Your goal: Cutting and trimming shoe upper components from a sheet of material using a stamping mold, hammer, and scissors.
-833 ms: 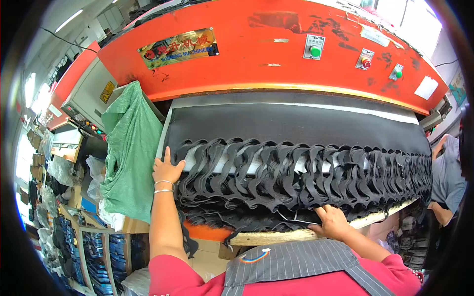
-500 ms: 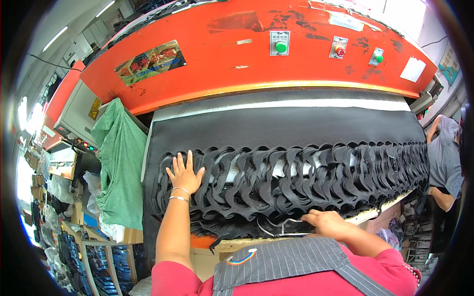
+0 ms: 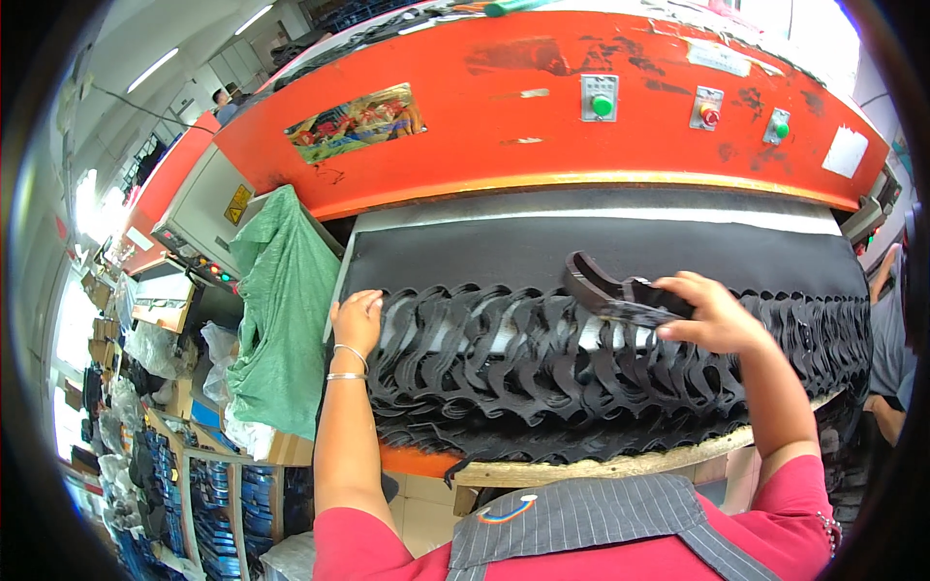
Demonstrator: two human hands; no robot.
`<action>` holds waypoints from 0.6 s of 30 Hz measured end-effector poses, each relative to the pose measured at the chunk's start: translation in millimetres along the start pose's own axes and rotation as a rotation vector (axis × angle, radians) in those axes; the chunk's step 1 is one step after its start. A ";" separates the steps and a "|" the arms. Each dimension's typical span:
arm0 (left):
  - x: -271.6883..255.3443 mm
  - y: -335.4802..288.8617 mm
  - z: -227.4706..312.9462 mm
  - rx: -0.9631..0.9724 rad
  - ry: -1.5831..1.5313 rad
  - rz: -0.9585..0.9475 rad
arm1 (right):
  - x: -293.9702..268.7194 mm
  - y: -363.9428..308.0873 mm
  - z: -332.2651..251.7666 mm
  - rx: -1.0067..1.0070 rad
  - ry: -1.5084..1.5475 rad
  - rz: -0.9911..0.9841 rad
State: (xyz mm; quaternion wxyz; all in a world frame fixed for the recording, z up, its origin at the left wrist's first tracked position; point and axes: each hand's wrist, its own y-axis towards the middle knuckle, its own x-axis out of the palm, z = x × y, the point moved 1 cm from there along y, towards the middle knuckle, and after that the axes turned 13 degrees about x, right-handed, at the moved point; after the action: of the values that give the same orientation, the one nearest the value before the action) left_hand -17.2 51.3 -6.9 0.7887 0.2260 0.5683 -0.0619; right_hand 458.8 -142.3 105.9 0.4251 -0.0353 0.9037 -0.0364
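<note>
My right hand (image 3: pixel 712 315) grips a dark, curved cutting die (image 3: pixel 620 290) by its right part, raised over the black sheet (image 3: pixel 484 252). The near half of the sheet is cut into rows of wavy black strips (image 3: pixel 523 378), with pale gaps between some of them. At the left end of these rows, my left hand (image 3: pixel 358 321) has its fingers bunched together at the sheet's edge, seemingly pinching it. The fingertips are partly hidden, so how much material they hold does not show.
A red-orange press beam (image 3: pixel 465 126) with green and red buttons spans the far side. Green cloth (image 3: pixel 281 320) hangs at the left, above shelves (image 3: pixel 218 504) of blue pieces. A wooden edge (image 3: pixel 620 470) runs along the front. Another person (image 3: pixel 889 329) is at the far right.
My left hand, spread flat on the strips before, is now closed at their left end. The right hand has risen from the front edge, lifting the cutting die over the sheet. The view has shifted.
</note>
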 end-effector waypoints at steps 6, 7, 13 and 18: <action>27.3 4.4 -97.9 0.191 0.168 0.028 | 110.4 131.3 -81.7 -0.146 -0.117 -0.065; 45.3 6.4 -89.5 0.103 -0.042 0.118 | 125.0 151.4 -89.5 -0.135 -0.140 -0.065; 52.1 10.6 -74.3 0.073 -0.051 0.190 | 197.1 231.4 -154.7 -0.068 -0.235 -0.010; 46.9 7.3 -79.9 0.060 -0.089 0.172 | 239.0 249.0 -187.4 0.078 -0.222 0.058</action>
State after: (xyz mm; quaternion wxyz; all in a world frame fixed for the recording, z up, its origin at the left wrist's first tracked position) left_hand -67.7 99.3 -68.2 0.8083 0.2946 0.5094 -0.0212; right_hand 154.1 89.4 18.2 0.5245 0.0039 0.8496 -0.0550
